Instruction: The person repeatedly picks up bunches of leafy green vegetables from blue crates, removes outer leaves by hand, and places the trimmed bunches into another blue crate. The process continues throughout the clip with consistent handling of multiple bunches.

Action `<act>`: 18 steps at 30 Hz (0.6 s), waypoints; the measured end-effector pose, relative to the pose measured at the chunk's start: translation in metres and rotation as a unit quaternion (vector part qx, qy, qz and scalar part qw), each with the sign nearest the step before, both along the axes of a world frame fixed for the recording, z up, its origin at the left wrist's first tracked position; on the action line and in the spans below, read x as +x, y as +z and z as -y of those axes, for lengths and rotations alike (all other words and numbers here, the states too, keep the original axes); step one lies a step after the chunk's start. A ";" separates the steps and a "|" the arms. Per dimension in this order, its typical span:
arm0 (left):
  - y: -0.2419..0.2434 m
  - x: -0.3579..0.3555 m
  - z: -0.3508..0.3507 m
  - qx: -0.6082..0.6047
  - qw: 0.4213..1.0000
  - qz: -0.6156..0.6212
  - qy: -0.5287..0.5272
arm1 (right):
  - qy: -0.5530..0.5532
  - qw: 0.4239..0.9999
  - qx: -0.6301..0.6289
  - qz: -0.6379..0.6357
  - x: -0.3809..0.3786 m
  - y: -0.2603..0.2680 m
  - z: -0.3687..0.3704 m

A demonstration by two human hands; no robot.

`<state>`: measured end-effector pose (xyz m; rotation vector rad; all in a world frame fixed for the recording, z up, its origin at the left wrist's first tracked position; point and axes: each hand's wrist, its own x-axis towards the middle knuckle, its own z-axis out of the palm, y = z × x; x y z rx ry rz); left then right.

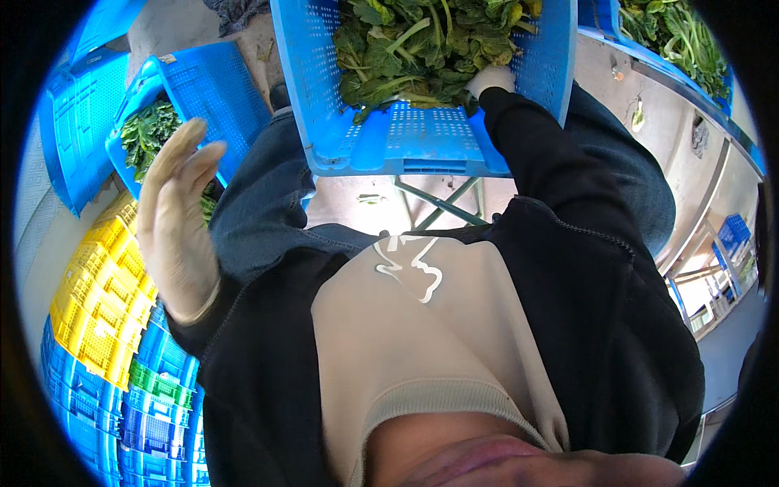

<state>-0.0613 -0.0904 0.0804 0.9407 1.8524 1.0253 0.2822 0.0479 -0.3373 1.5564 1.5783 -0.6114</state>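
A blue perforated plastic crate (pixel 426 146) stands tilted before me between my knees, with leafy greens (pixel 414 55) heaped inside. Some of the leaves are yellowed, and pale stalks show among them. My right hand (pixel 494 79), in a pale glove, reaches into the crate at the near right edge of the heap. Leaves hide its fingers, so I cannot tell whether it grips any. My left hand (pixel 179 225), also gloved, is raised at my left side with its fingers extended and nothing in it. Behind it, a second blue crate (pixel 213 91) holds more greens (pixel 149 134).
Stacked yellow crates (pixel 100 298) and blue crates (pixel 82 408) stand at my left. Another crate of greens (pixel 675 49) is at the far right, by a metal rail (pixel 688 85). Crossed green metal legs (pixel 441 210) show below the near crate. Loose leaves (pixel 638 115) lie on the floor.
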 end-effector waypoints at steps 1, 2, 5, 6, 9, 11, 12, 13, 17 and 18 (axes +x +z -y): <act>-0.012 0.013 0.006 0.019 0.999 0.018 0.031 | -0.012 0.999 -0.024 -0.024 -0.003 -0.006 -0.012; -0.017 0.019 -0.011 0.014 0.999 0.006 0.039 | 0.039 0.996 -0.071 -0.047 -0.008 -0.001 -0.012; -0.053 0.010 -0.016 0.010 0.989 0.138 0.053 | -0.022 0.992 -0.121 -0.038 -0.017 0.040 -0.027; -0.056 0.005 -0.018 -0.002 0.979 0.199 0.049 | 0.009 0.990 -0.132 -0.037 -0.019 0.043 -0.029; -0.065 0.004 -0.023 -0.036 0.987 0.151 0.039 | 0.018 0.995 -0.103 -0.008 -0.030 0.058 -0.015; -0.064 0.011 -0.022 -0.048 0.993 0.109 0.020 | -0.001 0.998 -0.060 0.021 -0.039 0.076 -0.002; -0.061 0.014 -0.023 -0.049 0.995 0.089 -0.002 | -0.038 0.991 -0.125 -0.024 -0.033 0.060 0.005; -0.062 0.017 -0.027 -0.046 0.996 0.073 -0.030 | -0.097 0.982 -0.148 -0.063 -0.015 0.037 0.010; -0.071 0.023 -0.035 -0.025 0.991 0.104 -0.082 | -0.058 0.986 -0.118 -0.100 -0.008 0.048 0.007; -0.075 0.029 -0.040 -0.029 0.988 0.111 -0.103 | -0.065 0.989 -0.092 -0.100 0.003 0.045 0.006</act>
